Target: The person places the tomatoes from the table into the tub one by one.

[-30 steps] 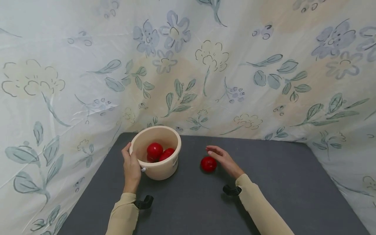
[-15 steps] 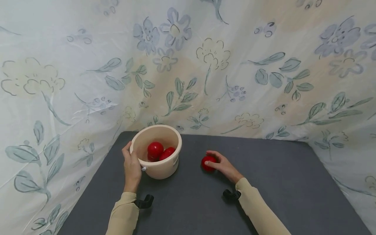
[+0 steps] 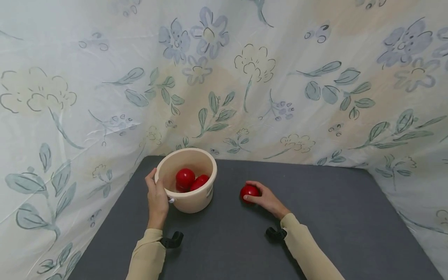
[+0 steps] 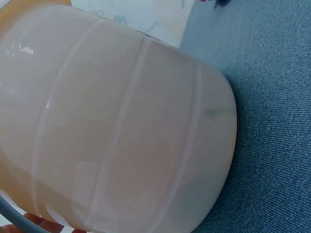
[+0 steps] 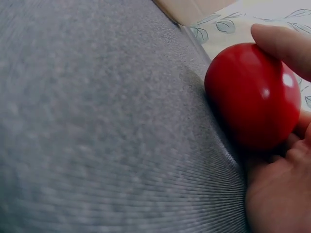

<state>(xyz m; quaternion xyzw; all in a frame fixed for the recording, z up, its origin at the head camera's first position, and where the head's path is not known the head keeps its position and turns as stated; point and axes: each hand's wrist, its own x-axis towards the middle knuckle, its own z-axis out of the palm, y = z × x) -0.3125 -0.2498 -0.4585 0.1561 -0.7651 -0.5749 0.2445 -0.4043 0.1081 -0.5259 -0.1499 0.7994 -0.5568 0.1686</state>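
A cream plastic bucket (image 3: pixel 191 202) stands on the dark table at left of centre. My left hand (image 3: pixel 158 202) holds its left side near the rim. In the left wrist view the bucket's ribbed wall (image 4: pixel 121 121) fills most of the picture, and only a few fingertips (image 4: pixel 46 224) show. Inside the bucket lie red tomatoes (image 3: pixel 185 178), several or fewer, partly covering each other. To the right, my right hand (image 3: pixel 268 199) grips a single glossy red tomato (image 5: pixel 252 97) on the table, thumb on the near side and fingers round the far side.
A grey cloth-covered table (image 3: pixel 224 241) spreads under everything. Floral fabric (image 3: pixel 224 77) hangs behind and along the sides. A grey bucket handle (image 4: pixel 17 216) crosses the lower left of the left wrist view. Black camera mounts (image 3: pixel 171 240) sit on both wrists.
My right hand has come down from above the lone tomato and closed its thumb and fingers round it. The left hand and the bucket have stayed in place.
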